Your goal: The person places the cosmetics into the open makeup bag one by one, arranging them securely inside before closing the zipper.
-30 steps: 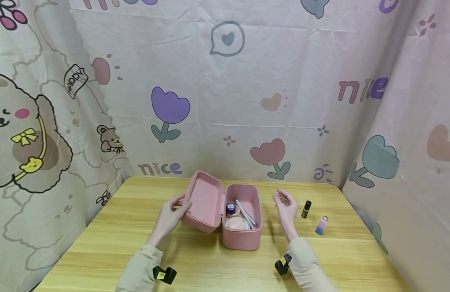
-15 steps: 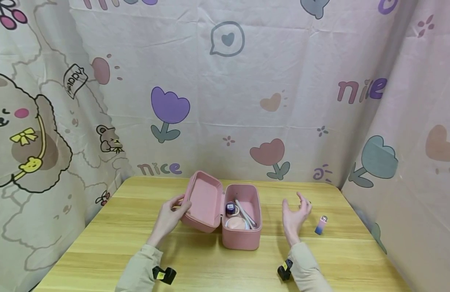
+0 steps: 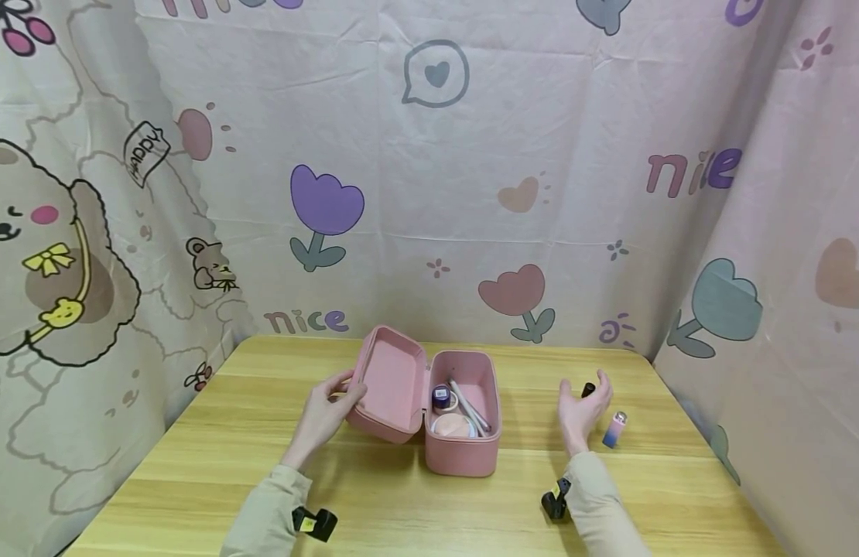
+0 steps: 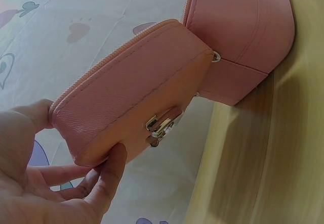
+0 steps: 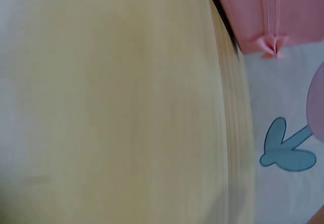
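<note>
A pink zippered cosmetic case [image 3: 460, 456] stands on the table with its lid [image 3: 395, 379] swung out to the left. My left hand [image 3: 323, 410] grips the lid's outer edge between thumb and fingers; the left wrist view shows a metal buckle [image 4: 164, 125] on the lid's outside. Over on the right, my right hand [image 3: 583, 418] is held with thumb and fingers spread apart. A small black tube [image 3: 588, 389] shows between them, partly hidden by the hand; no contact can be made out. Close to that hand lies a pink-and-blue tube [image 3: 614, 430].
Inside the case are a dark-lidded jar [image 3: 440, 398], a round peach-coloured item [image 3: 452, 426] and slim white sticks [image 3: 471, 410]. The wooden table [image 3: 262, 449] ends at a patterned cloth backdrop [image 3: 402, 193]. Bare wood lies between case and right hand.
My right hand has moved right, away from the case to the black tube, and its fingers have spread from a loose curl. The left hand and lid have stayed put.
</note>
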Demonstrator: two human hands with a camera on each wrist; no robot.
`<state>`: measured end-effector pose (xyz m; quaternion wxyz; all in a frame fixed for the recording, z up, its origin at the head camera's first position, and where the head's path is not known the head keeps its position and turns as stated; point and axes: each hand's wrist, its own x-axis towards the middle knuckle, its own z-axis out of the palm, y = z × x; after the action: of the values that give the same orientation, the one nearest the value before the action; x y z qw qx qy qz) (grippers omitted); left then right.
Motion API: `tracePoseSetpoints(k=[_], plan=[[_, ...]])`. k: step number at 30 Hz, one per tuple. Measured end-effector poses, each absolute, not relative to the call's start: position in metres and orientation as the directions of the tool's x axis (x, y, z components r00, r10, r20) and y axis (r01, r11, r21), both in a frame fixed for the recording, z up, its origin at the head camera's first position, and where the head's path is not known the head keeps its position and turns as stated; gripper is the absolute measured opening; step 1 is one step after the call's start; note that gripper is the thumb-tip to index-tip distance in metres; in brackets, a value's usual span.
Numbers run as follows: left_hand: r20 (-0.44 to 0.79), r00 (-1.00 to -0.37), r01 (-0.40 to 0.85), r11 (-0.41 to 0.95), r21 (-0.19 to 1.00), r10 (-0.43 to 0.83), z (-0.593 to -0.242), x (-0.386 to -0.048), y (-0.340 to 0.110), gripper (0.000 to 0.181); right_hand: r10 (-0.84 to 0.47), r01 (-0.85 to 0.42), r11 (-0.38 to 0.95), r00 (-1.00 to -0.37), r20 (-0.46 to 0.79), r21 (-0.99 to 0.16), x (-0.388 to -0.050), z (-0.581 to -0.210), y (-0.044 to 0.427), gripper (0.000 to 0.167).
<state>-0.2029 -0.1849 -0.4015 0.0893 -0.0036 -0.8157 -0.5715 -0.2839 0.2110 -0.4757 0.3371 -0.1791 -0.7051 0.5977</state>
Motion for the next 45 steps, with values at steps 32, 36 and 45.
tracePoseSetpoints(k=[32, 36, 45], plan=[[0.140, -0.986, 0.103, 0.338, 0.936, -0.088, -0.401, -0.202, -0.185, 0.058, 0.614, -0.007, 0.022, -0.789, 0.019, -1.000, -0.294, -0.476, 0.232, 0.045], [0.140, -0.986, 0.104, 0.335, 0.936, -0.086, -0.401, -0.202, -0.185, 0.058, 0.613, -0.067, 0.049, -0.786, 0.083, -0.997, -0.294, -0.474, 0.230, 0.044], [0.141, -0.986, 0.104, 0.335, 0.937, -0.088, -0.401, -0.202, -0.186, 0.056, 0.606, -0.079, 0.105, -0.785, 0.127, -0.991, -0.296, -0.464, 0.227, 0.042]])
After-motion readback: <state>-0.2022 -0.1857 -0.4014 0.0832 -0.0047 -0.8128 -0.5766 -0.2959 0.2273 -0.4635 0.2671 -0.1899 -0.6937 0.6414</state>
